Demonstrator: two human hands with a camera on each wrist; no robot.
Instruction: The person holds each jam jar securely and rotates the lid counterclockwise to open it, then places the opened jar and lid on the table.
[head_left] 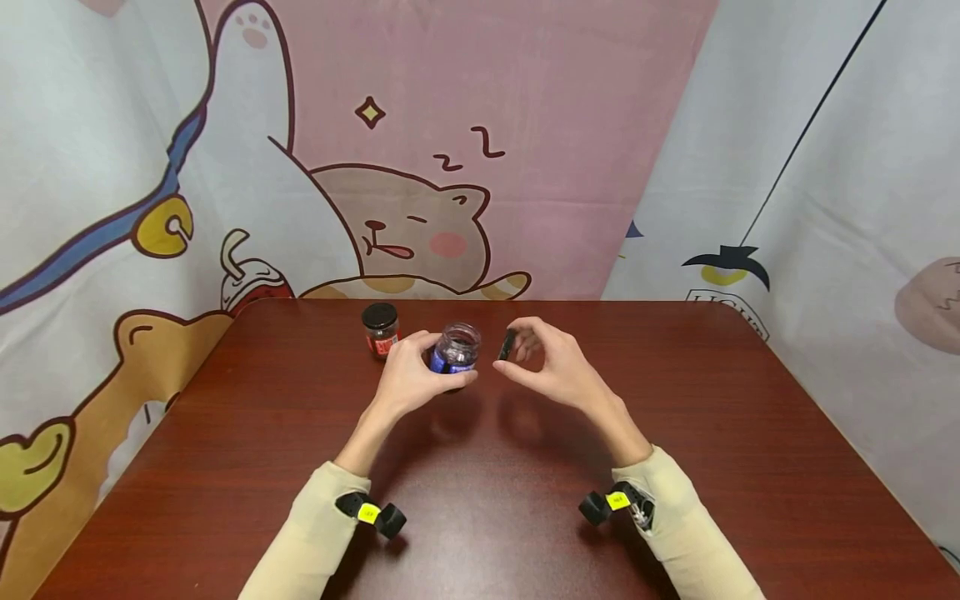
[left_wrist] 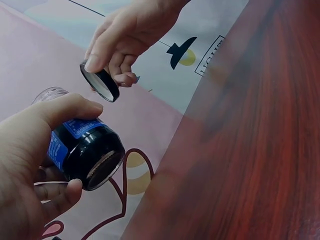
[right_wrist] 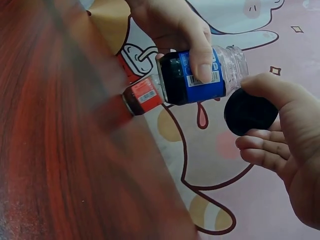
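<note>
My left hand (head_left: 411,377) grips a glass jar with a blue label (head_left: 454,350), held just above the table; its mouth is uncovered. The jar (left_wrist: 82,147) shows its dark base in the left wrist view, and its label and clear neck (right_wrist: 200,75) in the right wrist view. My right hand (head_left: 542,358) pinches the jar's black lid (head_left: 507,344) a little to the right of the jar, apart from it. The lid (left_wrist: 100,82) is tilted on edge between thumb and fingers; its flat dark top (right_wrist: 249,112) faces the right wrist camera.
A second small jar with a black lid and red label (head_left: 380,330) stands on the dark wooden table (head_left: 495,500) behind my left hand. Cartoon-printed cloth (head_left: 420,167) hangs round the table's far and side edges.
</note>
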